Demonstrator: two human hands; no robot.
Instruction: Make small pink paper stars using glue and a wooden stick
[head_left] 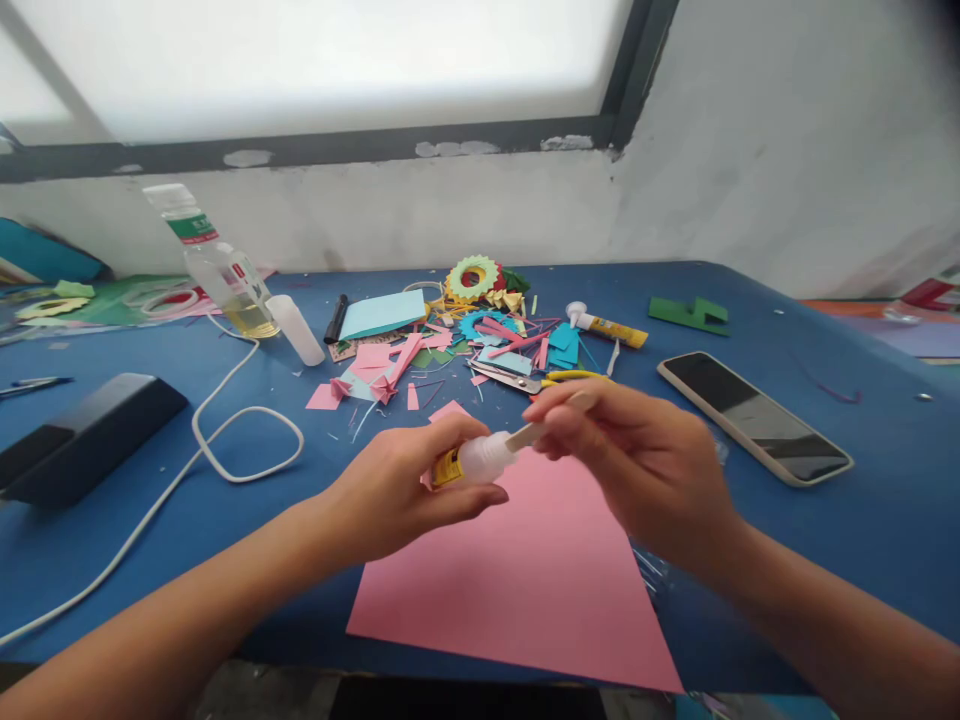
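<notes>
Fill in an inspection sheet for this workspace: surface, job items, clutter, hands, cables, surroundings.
Surface: blue table; a pink sheet lies beneath the hands.
Job items: small yellow-labelled bottle, uncapped, tilted; flat stick at its mouth.
Clutter: paper scraps and scissors beyond the sheet; smartphone at right.
Hands: left hand grips the small yellow-labelled bottle; right hand pinches the flat stick.
Cables: white cable loops loosely across the left side, apart from the sheet.
Surroundings: dark-framed window and scuffed wall; other people: nothing seen.
</notes>
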